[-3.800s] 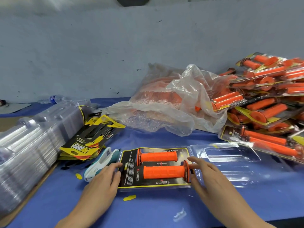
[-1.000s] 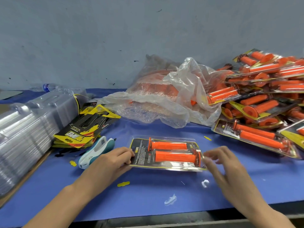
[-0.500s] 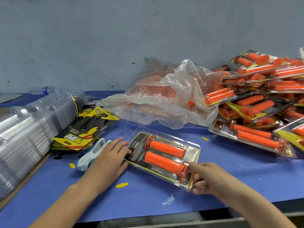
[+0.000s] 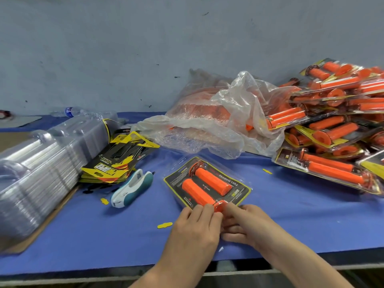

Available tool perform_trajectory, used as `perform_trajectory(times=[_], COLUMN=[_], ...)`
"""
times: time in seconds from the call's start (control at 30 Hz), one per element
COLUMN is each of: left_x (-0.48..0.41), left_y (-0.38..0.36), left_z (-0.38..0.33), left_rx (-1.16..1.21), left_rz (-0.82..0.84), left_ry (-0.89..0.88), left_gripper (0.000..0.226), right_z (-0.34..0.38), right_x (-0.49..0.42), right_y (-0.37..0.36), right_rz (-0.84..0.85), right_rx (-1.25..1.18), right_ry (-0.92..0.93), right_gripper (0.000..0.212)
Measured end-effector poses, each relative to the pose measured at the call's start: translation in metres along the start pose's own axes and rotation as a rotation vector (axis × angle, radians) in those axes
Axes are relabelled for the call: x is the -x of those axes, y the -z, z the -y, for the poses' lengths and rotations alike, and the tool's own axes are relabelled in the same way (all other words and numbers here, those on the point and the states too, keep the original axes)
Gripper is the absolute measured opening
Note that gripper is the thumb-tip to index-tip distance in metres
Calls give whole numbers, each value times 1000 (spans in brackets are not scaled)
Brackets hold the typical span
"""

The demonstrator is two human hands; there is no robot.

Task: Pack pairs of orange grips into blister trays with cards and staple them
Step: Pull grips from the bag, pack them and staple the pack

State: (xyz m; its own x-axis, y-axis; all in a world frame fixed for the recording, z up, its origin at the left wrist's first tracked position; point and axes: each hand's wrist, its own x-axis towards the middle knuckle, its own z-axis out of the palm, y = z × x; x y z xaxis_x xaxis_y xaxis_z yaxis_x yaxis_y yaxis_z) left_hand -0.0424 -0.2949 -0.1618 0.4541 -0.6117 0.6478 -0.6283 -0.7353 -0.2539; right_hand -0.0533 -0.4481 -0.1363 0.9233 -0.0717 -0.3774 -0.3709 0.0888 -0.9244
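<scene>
A closed blister pack [image 4: 207, 183] holding two orange grips [image 4: 212, 180] on a black and yellow card lies diagonally on the blue table [image 4: 291, 215]. Its near end points toward me. My left hand [image 4: 197, 223] and my right hand [image 4: 243, 223] sit side by side at that near end, and the fingers of both pinch the pack's edge around the flange of the lower grip. A white and teal stapler [image 4: 132, 188] lies to the left of the pack, untouched.
A long stack of clear blister trays [image 4: 41, 163] fills the left side, with a pile of printed cards [image 4: 118, 163] beside it. A plastic bag of loose orange grips [image 4: 218, 121] sits behind. Several finished packs [image 4: 332, 125] are heaped at the right. Yellow paper scraps dot the cloth.
The pack has turned further, its end swinging toward me. My left hand left the pack's far-left corner and joined my right hand at the near end.
</scene>
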Motion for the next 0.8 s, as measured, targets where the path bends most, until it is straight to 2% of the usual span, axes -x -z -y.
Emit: perform_trajectory(times=[0.07,0.13,0.2,0.23,0.27,0.33,0.4,0.47,0.57,0.67,0.8], left_x=[2,3,6,8,10,15,20,25,27,27,21], left_y=[-2,-3,-4,-5,-6,-7,-8,-9,-11,-11,-6], left_z=[-1,3,13,18,24,31,38,45,49,48,49], left_rx=[10,54,86,94,105,153,199,201,143,96,91], left_rz=[5,7,8,6,1,12,27,19,-20,-19,6], left_ry=[25,72,91,86,83,112,142,147,84,19,42], left_gripper=[8,10,13,11,6,14,18,17,12,18,18], right_z=[2,-5,-14,-17,-17,-20,-23,-27,-28,-25,-26], right_x=[7,12,13,12,11,3,-6,-10,-13,-13,-10], right_y=[4,13,22,22,21,13,6,-2,-11,-16,-18], right_rz=[4,-171,-515,-595,-573,-420,-374,-401,-439,-467,-410], right_rx=[73,414,917,1102,1237,1435,1517,1501,1443,1370,1358], right_ry=[-14,149,576,848,1042,1197,1225,1259,1276,1274,1283], right_gripper=[28,33,32,26,25,34,20,5,20,23,23])
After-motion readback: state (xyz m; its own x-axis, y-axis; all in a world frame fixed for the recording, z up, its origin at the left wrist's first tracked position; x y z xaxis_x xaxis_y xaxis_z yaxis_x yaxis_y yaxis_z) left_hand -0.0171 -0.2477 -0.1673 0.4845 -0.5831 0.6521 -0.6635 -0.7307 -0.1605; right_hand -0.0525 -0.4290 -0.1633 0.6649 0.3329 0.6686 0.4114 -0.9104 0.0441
